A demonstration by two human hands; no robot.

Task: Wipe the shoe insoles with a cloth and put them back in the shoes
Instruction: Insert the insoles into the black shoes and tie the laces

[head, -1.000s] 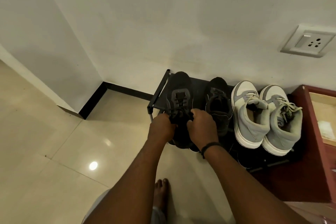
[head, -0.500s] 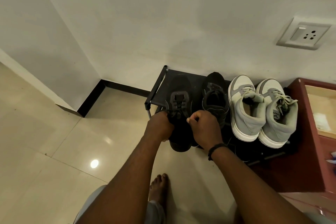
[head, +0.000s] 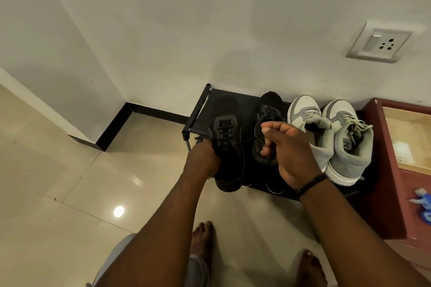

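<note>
Rack: black shoe rack point(head: 200, 112) against the wall.
Change: my right hand point(head: 289, 154) has pulled the lace point(head: 250, 140) loose.
Grip: left hand point(head: 204, 161) holds the black shoe point(head: 227, 128); right pinches lace.

No word, number or brand name reads clearly anywhere in the head view. The one mark of that kind is a small dark emblem with pale shapes on the tongue label point(head: 347, 142) of the right grey sneaker point(head: 349, 144), at about three o'clock from the frame's middle; it is too small and blurred to make out as letters. The wall socket point(head: 379, 42), at about one o'clock, carries only pin holes and a switch rocker, no legible marking. The left black shoe point(head: 227, 142) has a squared patch over its laces near the centre, plain as far as can be told
</note>
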